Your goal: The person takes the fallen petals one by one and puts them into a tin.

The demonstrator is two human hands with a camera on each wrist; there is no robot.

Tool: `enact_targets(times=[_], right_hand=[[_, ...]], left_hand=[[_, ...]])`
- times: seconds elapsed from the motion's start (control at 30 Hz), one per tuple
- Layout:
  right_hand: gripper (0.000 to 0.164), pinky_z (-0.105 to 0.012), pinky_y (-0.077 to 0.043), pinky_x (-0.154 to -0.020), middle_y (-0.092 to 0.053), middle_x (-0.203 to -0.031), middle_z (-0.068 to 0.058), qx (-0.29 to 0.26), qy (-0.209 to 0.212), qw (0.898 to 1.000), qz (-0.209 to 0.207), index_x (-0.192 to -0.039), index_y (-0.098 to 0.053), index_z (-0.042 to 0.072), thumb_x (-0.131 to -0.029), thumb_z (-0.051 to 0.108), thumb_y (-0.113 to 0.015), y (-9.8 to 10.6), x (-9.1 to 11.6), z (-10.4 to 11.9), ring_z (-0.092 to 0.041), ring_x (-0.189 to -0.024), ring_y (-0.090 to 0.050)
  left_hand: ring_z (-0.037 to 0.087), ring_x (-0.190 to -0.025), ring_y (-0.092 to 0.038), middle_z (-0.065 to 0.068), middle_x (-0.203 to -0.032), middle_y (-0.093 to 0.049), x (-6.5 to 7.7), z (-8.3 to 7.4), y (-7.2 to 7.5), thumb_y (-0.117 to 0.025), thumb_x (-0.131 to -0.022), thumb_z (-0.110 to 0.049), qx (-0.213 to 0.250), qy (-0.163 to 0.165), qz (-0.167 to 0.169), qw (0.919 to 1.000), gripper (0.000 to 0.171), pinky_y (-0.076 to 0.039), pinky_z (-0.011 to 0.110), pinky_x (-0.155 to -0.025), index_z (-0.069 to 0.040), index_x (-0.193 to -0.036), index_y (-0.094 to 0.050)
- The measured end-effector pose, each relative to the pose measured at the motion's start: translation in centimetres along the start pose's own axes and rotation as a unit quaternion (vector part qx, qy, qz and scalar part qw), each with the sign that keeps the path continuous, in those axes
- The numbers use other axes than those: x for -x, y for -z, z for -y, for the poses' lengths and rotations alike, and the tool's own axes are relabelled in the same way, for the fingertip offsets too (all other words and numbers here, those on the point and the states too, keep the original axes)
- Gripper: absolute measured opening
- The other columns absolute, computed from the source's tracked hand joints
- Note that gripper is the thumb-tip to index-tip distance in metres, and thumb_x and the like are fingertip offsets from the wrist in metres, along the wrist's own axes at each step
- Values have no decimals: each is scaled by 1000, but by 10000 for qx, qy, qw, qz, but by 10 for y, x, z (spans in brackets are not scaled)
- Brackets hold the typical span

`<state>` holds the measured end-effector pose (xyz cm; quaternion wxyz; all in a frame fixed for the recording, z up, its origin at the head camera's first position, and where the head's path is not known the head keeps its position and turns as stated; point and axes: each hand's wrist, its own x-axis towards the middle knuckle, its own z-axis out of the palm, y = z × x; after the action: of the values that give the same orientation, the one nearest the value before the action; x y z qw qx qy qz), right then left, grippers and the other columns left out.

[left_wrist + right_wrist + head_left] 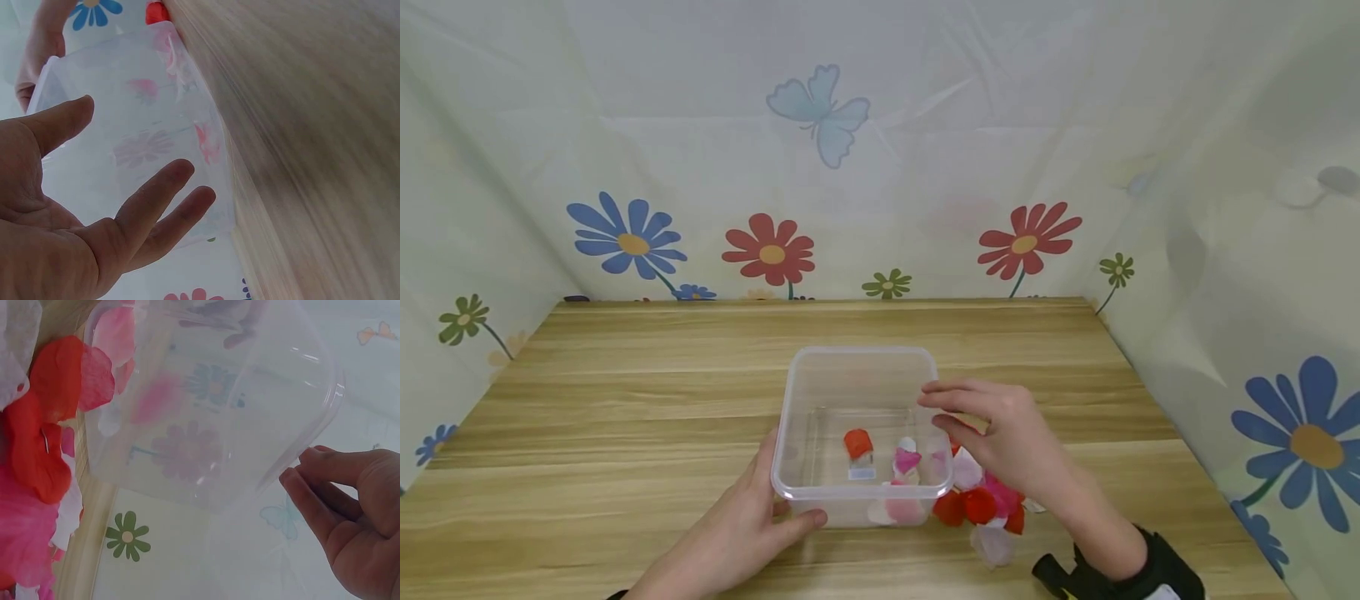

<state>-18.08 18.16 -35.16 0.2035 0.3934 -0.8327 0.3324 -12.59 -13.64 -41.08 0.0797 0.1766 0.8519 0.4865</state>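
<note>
A clear plastic box (865,493) stands on the table, with a red petal (857,443) and several pink and white petals (907,458) in it. At its left front corner is my left hand (741,517), thumb towards the front wall. The left wrist view shows that hand's fingers (156,200) spread beside the wall; whether they touch it I cannot tell. My right hand (1000,425) hovers at the right rim, fingers extended towards the opening. No petal shows between its fingertips in the right wrist view. Loose red, pink and white petals (40,450) lie beneath it.
The petal pile (992,500) lies right against the box's right side. A wood-grain table (647,400) spreads to both sides and behind. Patterned cloth (895,183) with flowers and a butterfly encloses the back and sides. A black band (1157,567) is on the right wrist.
</note>
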Motion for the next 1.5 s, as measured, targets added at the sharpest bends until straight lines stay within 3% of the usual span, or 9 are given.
enact_targets(times=[0.17, 0.3, 0.43, 0.6, 0.7, 0.8, 1.03, 1.27, 1.5], right_hand=[[37, -32, -61, -79, -75, -107, -3, 319, -526, 9981, -88, -109, -77, 5, -76, -10, -85, 8, 1, -7, -19, -93, -73], [31, -37, -62, -77, -73, -101, -4, 435, -1427, 9882, 359, -108, -74, 4, -81, -8, -83, 12, 3, -15, -19, -87, -71], [21, -33, -61, -74, -69, -91, -1, 539, -2287, 9636, 1274, -102, -73, 5, -84, -3, -82, 10, 5, -22, -17, -81, -64], [16, -28, -52, -65, -59, -77, 3, 703, -2513, 9330, 2481, -89, -69, 8, -83, 1, -83, 3, 10, -30, -15, -71, -53], [20, -31, -51, -65, -59, -76, 2, 792, -2685, 9158, 2879, -87, -68, 8, -80, 2, -86, -2, 13, -30, -16, -70, -52], [23, -33, -53, -67, -60, -78, 1, 789, -2864, 9069, 2988, -87, -68, 7, -78, 1, -87, -7, 14, -30, -18, -70, -53], [26, -32, -46, -60, -52, -70, 1, 897, -2785, 9087, 2978, -80, -64, 10, -76, -1, -86, -14, 19, -36, -18, -67, -49], [23, -31, -46, -58, -53, -68, 2, 845, -2910, 9056, 2968, -75, -65, 12, -79, -2, -83, -16, 19, -37, -17, -65, -50], [24, -28, -42, -53, -51, -63, 3, 906, -2772, 9086, 2991, -70, -63, 12, -78, -3, -80, -15, 20, -40, -16, -60, -49]], left_hand=[[28, -123, -56, 9, -153, -38, 0, 0, 0, -83, -89, -22, -5, 4, -11, 10000, 105, -55, 48, -96, -34, -162, -8], [30, -126, -54, 9, -155, -36, 0, 0, 0, -83, -90, -22, -21, -32, -4, 10000, 105, -54, 50, -97, -34, -162, -7], [29, -126, -54, 9, -155, -36, 0, 0, 0, -83, -89, -20, -10, -35, 6, 10000, 106, -54, 49, -97, -33, -162, -7], [28, -123, -55, 9, -155, -36, 0, -1, 0, -84, -88, -21, -101, 42, -24, 9999, 108, -54, 48, -97, -33, -162, -6], [28, -124, -55, 9, -156, -36, -1, -1, 0, -84, -88, -21, -113, 59, -22, 9999, 108, -54, 48, -97, -33, -162, -6], [28, -124, -55, 8, -155, -36, -1, -1, 0, -84, -89, -21, -72, 37, -15, 10000, 107, -53, 47, -98, -33, -162, -7], [28, -126, -54, 9, -156, -35, -1, -1, -1, -83, -89, -19, 20, 19, 6, 10000, 106, -52, 46, -100, -33, -162, -8], [29, -126, -54, 8, -158, -33, -1, -1, 0, -84, -88, -22, -48, 136, 17, 9999, 108, -53, 48, -98, -35, -162, -5], [28, -125, -55, 7, -156, -36, -1, 0, 0, -83, -89, -21, -50, 84, 17, 10000, 108, -54, 50, -97, -36, -162, -6]])
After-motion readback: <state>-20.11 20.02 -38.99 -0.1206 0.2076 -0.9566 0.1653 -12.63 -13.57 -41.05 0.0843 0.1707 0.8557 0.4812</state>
